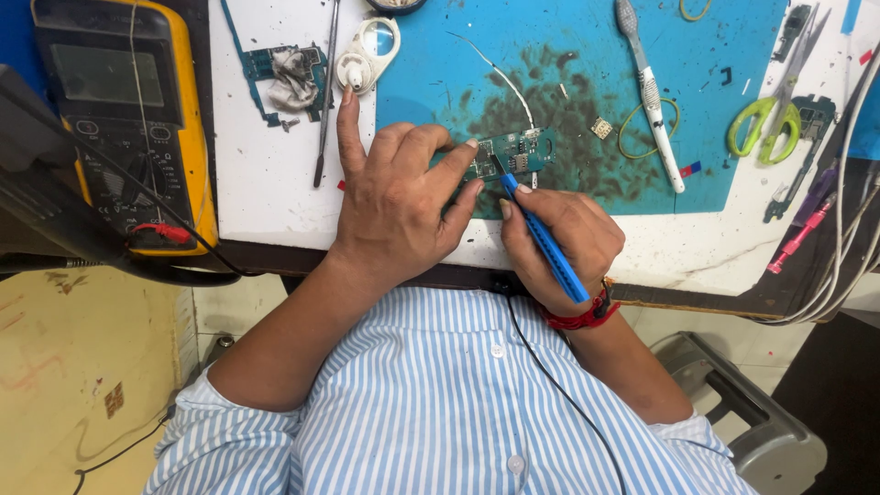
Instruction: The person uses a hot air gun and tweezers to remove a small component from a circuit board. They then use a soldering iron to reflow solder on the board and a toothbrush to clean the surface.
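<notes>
A small green circuit board (pixel 518 150) lies on a stained blue mat (pixel 568 82). My left hand (pixel 394 202) presses on the board's left end, thumb and fingers pinching it flat. My right hand (pixel 559 243) grips a blue pen-shaped tool (pixel 541 240) like a pencil. The tool's dark tip touches the board near its middle. A thin white wire (pixel 500 75) runs from the board toward the back. A black cord (pixel 550 376) trails from my right hand down over my striped shirt.
A yellow multimeter (pixel 124 110) stands at the left. Another circuit board with a cloth (pixel 289 78), a metal probe (pixel 326 92) and a loupe (pixel 367 53) lie behind my left hand. A toothbrush (pixel 649 92), rubber band (pixel 632 128), green scissors (pixel 775 110) and cables (pixel 839 229) fill the right.
</notes>
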